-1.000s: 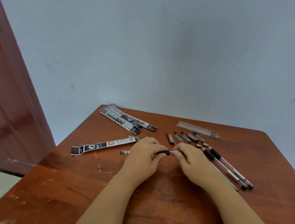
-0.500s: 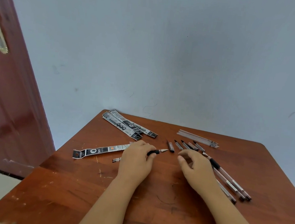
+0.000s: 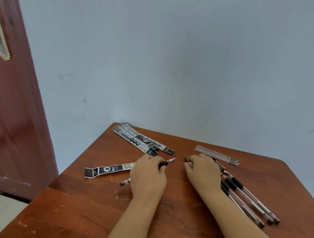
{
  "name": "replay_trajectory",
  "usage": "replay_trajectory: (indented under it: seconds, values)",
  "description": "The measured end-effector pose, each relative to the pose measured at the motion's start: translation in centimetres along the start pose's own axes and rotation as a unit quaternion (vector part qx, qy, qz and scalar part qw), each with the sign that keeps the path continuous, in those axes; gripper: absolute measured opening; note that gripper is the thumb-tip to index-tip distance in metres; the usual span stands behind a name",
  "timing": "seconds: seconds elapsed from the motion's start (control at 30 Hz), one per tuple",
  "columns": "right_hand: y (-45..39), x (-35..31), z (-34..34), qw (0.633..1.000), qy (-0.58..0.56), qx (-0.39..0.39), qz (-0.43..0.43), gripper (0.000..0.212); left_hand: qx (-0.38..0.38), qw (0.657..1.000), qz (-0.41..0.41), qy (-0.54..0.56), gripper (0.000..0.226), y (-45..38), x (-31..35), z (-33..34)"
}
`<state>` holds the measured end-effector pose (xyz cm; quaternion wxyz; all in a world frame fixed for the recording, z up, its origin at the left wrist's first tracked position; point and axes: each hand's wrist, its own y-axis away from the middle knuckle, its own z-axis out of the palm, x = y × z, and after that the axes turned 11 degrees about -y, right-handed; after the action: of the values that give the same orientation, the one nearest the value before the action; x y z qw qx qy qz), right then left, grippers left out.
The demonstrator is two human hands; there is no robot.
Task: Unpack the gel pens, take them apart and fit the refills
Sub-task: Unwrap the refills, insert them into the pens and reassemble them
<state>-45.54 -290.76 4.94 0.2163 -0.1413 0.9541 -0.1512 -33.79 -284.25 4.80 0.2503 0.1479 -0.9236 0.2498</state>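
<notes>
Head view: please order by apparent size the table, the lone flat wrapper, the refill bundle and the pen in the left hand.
1. table
2. lone flat wrapper
3. refill bundle, close to the wrapper and farther away, so unsure
4. pen, mostly hidden by the left hand

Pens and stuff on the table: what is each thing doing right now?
Left hand: shut on a pen.
Pen: held, tip bare, pointing away.
Right hand: resting on small caps, grip unclear.
Refills: loose bundle, lying flat.
Pens by right arm: lying side by side.
Wrappers: lying flat.
Door: ajar.
</notes>
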Motion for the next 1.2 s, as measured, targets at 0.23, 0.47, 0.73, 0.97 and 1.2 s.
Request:
replay_trajectory:
  seconds: [0.23, 0.47, 0.73, 0.97, 1.2]
  values:
    - [0.1, 0.1, -0.3, 0.998, -0.058, -0.006, 0.014, 0.023, -0.013, 1.0, 0.011, -0.008, 0.023, -0.1, 0.0, 0.3]
    - [2.9, 1.4, -3.2, 0.992, -0.122, -0.005, -0.008, 0.019, -0.034, 0.998, 0.056, 0.005, 0.022, 0.1, 0.6, 0.6]
    - [3.8, 3.1, -3.7, 0.957, -0.29, 0.022, 0.011, 0.013, -0.083, 0.99, 0.112, -0.009, 0.022, 0.5, 1.0, 0.8]
    - [3.7, 3.4, -3.8, 0.952, -0.305, 0.011, -0.041, 0.014, -0.075, 0.987, 0.139, 0.014, 0.019, 0.6, 1.2, 1.1]
    - [3.7, 3.2, -3.6, 0.949, -0.305, -0.025, -0.07, 0.019, -0.106, 0.978, 0.177, 0.018, 0.02, 0.6, 1.3, 0.9]
